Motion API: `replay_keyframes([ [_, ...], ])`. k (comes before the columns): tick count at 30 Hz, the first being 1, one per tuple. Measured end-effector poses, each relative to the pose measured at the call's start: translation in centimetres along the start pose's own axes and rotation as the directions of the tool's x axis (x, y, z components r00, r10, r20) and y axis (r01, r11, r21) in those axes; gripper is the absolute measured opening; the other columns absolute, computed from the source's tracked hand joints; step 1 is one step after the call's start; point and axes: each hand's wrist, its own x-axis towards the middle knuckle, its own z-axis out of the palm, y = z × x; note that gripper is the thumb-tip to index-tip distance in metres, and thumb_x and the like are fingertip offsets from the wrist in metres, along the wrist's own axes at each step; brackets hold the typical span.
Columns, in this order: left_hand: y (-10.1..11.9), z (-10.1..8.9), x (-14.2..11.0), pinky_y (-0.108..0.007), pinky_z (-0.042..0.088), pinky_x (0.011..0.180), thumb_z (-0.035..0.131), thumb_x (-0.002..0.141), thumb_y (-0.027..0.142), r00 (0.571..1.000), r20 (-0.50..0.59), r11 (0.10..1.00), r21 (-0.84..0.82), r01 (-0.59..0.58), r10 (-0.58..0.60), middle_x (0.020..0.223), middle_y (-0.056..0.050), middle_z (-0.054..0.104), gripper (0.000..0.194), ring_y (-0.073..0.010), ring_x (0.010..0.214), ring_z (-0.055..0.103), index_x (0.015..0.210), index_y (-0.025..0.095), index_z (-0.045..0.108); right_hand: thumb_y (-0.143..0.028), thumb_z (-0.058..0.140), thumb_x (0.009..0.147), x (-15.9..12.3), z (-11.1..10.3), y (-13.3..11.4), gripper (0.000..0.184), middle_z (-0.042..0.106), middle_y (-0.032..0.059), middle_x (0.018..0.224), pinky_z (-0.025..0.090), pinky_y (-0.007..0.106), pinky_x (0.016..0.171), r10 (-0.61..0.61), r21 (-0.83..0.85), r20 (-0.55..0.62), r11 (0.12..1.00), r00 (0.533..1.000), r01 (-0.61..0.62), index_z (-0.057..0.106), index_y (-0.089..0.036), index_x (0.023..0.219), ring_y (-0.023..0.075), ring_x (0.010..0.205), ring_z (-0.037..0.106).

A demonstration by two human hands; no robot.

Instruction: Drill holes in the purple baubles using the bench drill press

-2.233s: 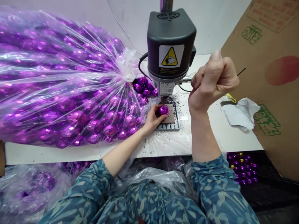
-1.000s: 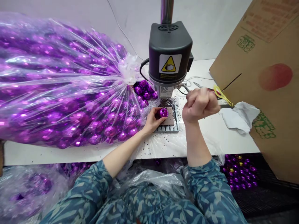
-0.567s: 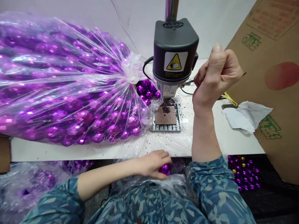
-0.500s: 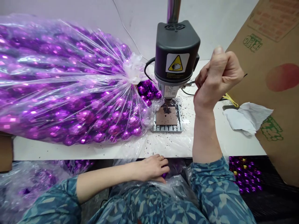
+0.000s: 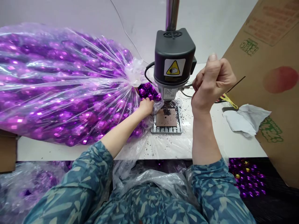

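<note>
The person's right hand [image 5: 213, 85], right of centre in the upper half of the frame, was clenched in a fist around the feed lever [image 5: 188, 85] of the bench drill press [image 5: 174, 46]. Near the frame's centre, the left hand [image 5: 146, 106] was at the loose faceted purple balls [image 5: 149, 89], beside the gathered neck of a clear plastic bag [image 5: 135, 72]; whether its fingers had closed on one could not be told. More such balls filled the bag across the left. Below the drill lay a brown board [image 5: 166, 119] with a small hole, on a slotted metal base [image 5: 166, 130], dark shavings [image 5: 167, 111] scattered about.
</note>
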Motion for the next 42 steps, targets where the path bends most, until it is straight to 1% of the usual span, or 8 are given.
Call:
replay_keyframes([
  [4,-0.9,0.3,-0.1,-0.049,0.053,0.101,0.058,0.092,0.012,0.998,-0.036,0.997,-0.056,-0.05,0.048,0.136,-0.023,0.056,0.046,-0.0401,0.126,0.061,0.137,0.016,0.063,-0.067,0.059,0.085,0.0,0.0,0.0,0.059,0.029,-0.0087,0.045,0.024,0.027,0.045,-0.01,-0.018,-0.008,1.0,1.0,0.01,0.025,-0.025,0.061,0.0029,0.039,0.024],
  [9,-2.7,-0.2,-1.0,-0.047,0.054,0.103,0.061,0.094,0.019,0.924,-0.381,0.883,-0.435,-0.177,-0.003,0.132,-0.015,0.054,0.044,-0.0309,0.112,0.068,0.138,0.023,0.062,-0.065,0.059,0.086,-0.2,0.0,-0.2,0.06,0.028,-0.0094,0.046,0.022,0.025,0.045,0.0,-0.004,-0.001,1.0,1.0,0.0,0.023,-0.024,0.061,0.0014,0.039,0.025],
  [11,-3.2,-0.5,-2.3,-0.044,0.057,0.099,0.058,0.097,0.022,0.886,-0.461,0.707,-0.642,-0.298,-0.045,0.126,-0.011,0.058,0.039,-0.0236,0.102,0.07,0.136,0.026,0.062,-0.061,0.06,0.088,-0.3,0.0,-0.2,0.059,0.029,-0.0099,0.046,0.023,0.023,0.046,-0.012,0.015,0.001,1.0,1.0,0.012,0.023,-0.023,0.061,0.0004,0.039,0.026],
  [15,-2.6,0.0,-6.7,-0.039,0.064,0.086,0.064,0.097,0.031,0.909,-0.416,0.23,-0.884,-0.406,0.004,0.122,-0.01,0.066,0.048,-0.0179,0.09,0.072,0.143,0.029,0.052,-0.062,0.059,0.087,-0.4,0.1,-0.4,0.059,0.029,-0.0099,0.045,0.025,0.023,0.046,-0.022,-0.013,-0.036,1.0,0.999,0.022,0.024,-0.022,0.06,0.0001,0.039,0.026],
  [19,0.4,3.2,-9.5,-0.041,0.065,0.084,0.077,0.089,0.04,0.94,-0.307,0.036,-0.948,-0.315,0.148,0.128,-0.015,0.069,0.06,-0.0233,0.099,0.073,0.142,0.025,0.05,-0.063,0.059,0.085,-0.4,0.3,-0.5,0.059,0.03,-0.0094,0.044,0.025,0.024,0.045,-0.031,0.021,-0.057,0.999,0.998,0.032,0.028,-0.021,0.059,0.0005,0.038,0.026],
  [26,2.1,8.9,-6.2,-0.047,0.058,0.103,0.079,0.086,0.042,0.965,-0.261,0.139,-0.956,-0.257,-0.01,0.131,-0.016,0.068,0.061,-0.0277,0.117,0.069,0.137,0.017,0.056,-0.076,0.055,0.081,-0.7,0.1,-0.6,0.065,0.028,-0.0091,0.044,0.026,0.027,0.047,0.025,-0.014,-0.043,1.0,0.999,-0.026,0.026,-0.022,0.059,0.0021,0.04,0.025],
  [34,0.3,8.9,-4.8,-0.044,0.056,0.103,0.078,0.086,0.037,0.976,-0.202,0.145,-0.971,-0.189,-0.082,0.12,-0.013,0.074,0.051,-0.0258,0.112,0.071,0.13,0.017,0.061,-0.078,0.047,0.084,-0.8,-0.1,-0.5,0.064,0.025,-0.0076,0.05,0.026,0.028,0.048,0.02,-0.068,-0.005,0.997,1.0,-0.02,0.021,-0.024,0.063,0.0033,0.044,0.021],
  [42,0.4,9.2,-4.7,-0.044,0.054,0.109,0.077,0.086,0.038,0.96,-0.278,0.085,-0.956,-0.279,0.02,0.131,-0.012,0.071,0.055,-0.0259,0.122,0.068,0.135,0.022,0.058,-0.084,0.037,0.081,-0.2,0.2,-0.4,0.065,0.023,-0.0053,0.052,0.026,0.03,0.053,0.014,-0.177,-0.011,0.984,1.0,-0.016,0.02,-0.024,0.062,0.0059,0.049,0.022],
])
